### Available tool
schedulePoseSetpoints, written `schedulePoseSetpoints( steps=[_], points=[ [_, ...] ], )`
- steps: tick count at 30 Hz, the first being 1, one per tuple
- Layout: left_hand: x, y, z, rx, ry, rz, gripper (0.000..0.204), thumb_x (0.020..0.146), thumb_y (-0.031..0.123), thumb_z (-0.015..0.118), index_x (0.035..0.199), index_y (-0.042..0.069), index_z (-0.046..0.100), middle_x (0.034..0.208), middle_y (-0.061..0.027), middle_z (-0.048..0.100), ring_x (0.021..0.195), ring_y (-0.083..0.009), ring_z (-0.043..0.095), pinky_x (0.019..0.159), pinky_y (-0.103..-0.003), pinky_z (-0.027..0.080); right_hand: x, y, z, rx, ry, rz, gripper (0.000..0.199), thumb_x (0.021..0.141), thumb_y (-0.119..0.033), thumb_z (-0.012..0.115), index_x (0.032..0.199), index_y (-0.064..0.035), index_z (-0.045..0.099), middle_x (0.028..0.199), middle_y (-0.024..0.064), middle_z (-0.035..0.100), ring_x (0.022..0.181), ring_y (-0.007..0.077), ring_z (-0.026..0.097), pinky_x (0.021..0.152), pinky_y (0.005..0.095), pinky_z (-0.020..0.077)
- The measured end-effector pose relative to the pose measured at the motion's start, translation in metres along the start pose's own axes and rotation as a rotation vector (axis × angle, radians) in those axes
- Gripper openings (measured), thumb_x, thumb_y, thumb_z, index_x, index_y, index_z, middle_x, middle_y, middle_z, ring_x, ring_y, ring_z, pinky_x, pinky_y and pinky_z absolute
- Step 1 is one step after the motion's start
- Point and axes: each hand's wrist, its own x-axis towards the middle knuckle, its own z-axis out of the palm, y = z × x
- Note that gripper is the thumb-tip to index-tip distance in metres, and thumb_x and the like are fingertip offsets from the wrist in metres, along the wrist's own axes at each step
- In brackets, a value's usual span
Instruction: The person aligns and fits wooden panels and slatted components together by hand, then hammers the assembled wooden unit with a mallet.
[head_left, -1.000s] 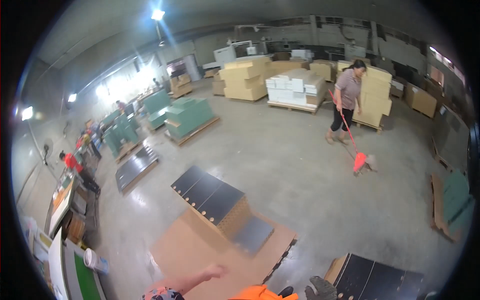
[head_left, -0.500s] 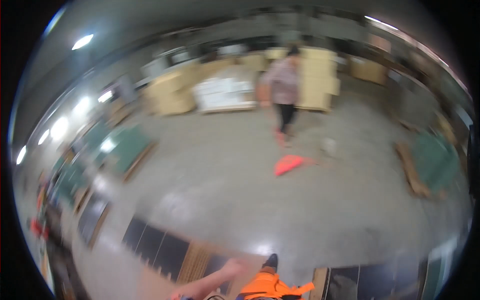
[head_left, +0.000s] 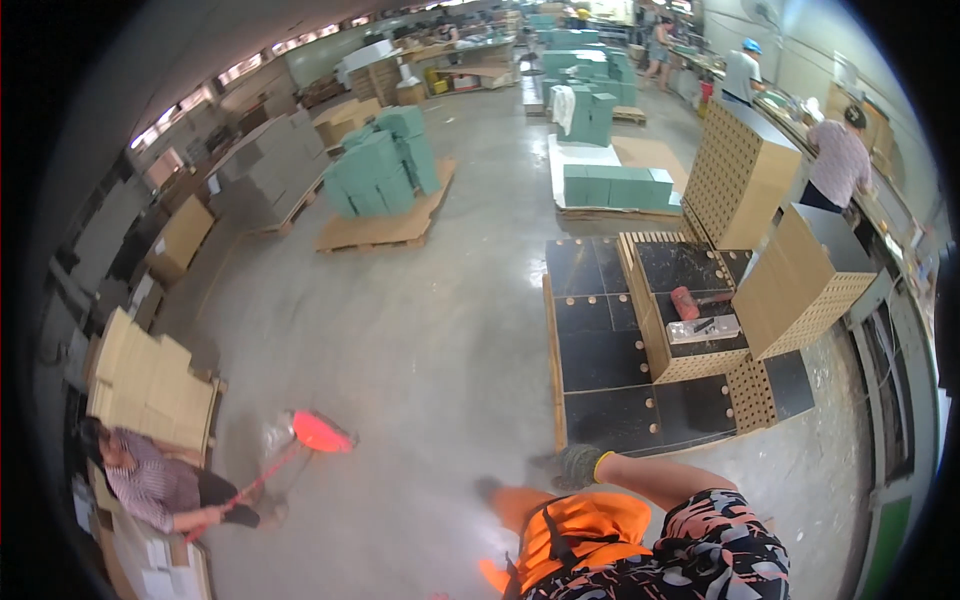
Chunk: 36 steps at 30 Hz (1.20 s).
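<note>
Grey-gloved at right hand [head_left: 580, 467], hanging near already stacked black panels [head_left: 602, 372]; not revealing whether spread or gripping. Showing no left hand. Displaying mallet [head_left: 684, 303] unheld; not indicating remaining work.

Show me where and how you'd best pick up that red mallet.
Probably by the handle, from above: the red mallet lies on a black panel, its handle slimmer than its head and pointing right. A silvery tray sits on its near side and a tan-sided block stands close to the handle's end, so those sides look tighter.
</note>
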Motion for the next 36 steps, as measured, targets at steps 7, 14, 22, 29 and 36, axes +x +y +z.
schedulePoseSetpoints(
  steps=[7, 14, 22, 29, 36],
  points=[
    [0.103, 0.099, -0.054, 0.162, -0.032, -0.185, 0.047, 0.090, 0.024, 0.063, 0.125, -0.003, 0.050, 0.120, -0.0151, 0.058, 0.113, -0.0315, 0.057, 0.097, -0.043, 0.045, 0.147, -0.028, -0.026, 0.092, -0.194, 0.130, 0.034, 0.085, -0.031, 0.060, 0.110, -0.0106, 0.069, 0.117, 0.0140, 0.064, 0.106, 0.0316, 0.061, 0.088, 0.0390, 0.0483],
    [0.278, 0.229, -0.052, 1.102, -0.462, 0.329, 0.046, 0.093, 0.034, 0.055, 0.124, 0.000, 0.054, 0.117, -0.0129, 0.060, 0.108, -0.0253, 0.056, 0.090, -0.041, 0.047, 0.194, 0.013, -0.115, 0.332, 0.268, 0.257, 0.037, 0.086, -0.037, 0.053, 0.106, -0.0081, 0.066, 0.104, 0.0178, 0.066, 0.094, 0.0385, 0.061, 0.085, 0.0438, 0.0481],
    [0.552, 0.328, 0.093, 0.405, -0.704, -0.187, 0.040, 0.095, 0.035, 0.049, 0.118, 0.004, 0.059, 0.111, -0.0113, 0.063, 0.104, -0.0269, 0.057, 0.086, -0.039, 0.048, 0.169, 0.088, -0.109, 0.569, 0.537, 0.836, 0.042, 0.084, -0.041, 0.054, 0.105, -0.0076, 0.067, 0.105, 0.0197, 0.065, 0.097, 0.0382, 0.061, 0.086, 0.0437, 0.0474],
    [0.614, 0.460, 0.404, 0.920, -0.709, -0.219, 0.045, 0.097, 0.028, 0.050, 0.134, 0.003, 0.044, 0.129, -0.0132, 0.054, 0.116, -0.0272, 0.052, 0.096, -0.039, 0.045, 0.173, 0.124, 0.034, 0.722, 0.298, 1.508, 0.038, 0.082, -0.040, 0.053, 0.101, -0.0118, 0.071, 0.104, 0.0178, 0.067, 0.097, 0.0349, 0.064, 0.084, 0.0417, 0.0494],
    [0.665, 0.504, 0.692, 1.204, -0.991, -0.028, 0.047, 0.092, 0.020, 0.057, 0.131, 0.000, 0.040, 0.122, -0.0121, 0.054, 0.108, -0.0253, 0.055, 0.092, -0.039, 0.045, 0.273, 0.059, 0.059, 1.125, 0.032, 1.517, 0.024, 0.084, -0.022, 0.054, 0.101, -0.0168, 0.070, 0.100, 0.0067, 0.071, 0.096, 0.0240, 0.067, 0.079, 0.0386, 0.0531]
  ],
)
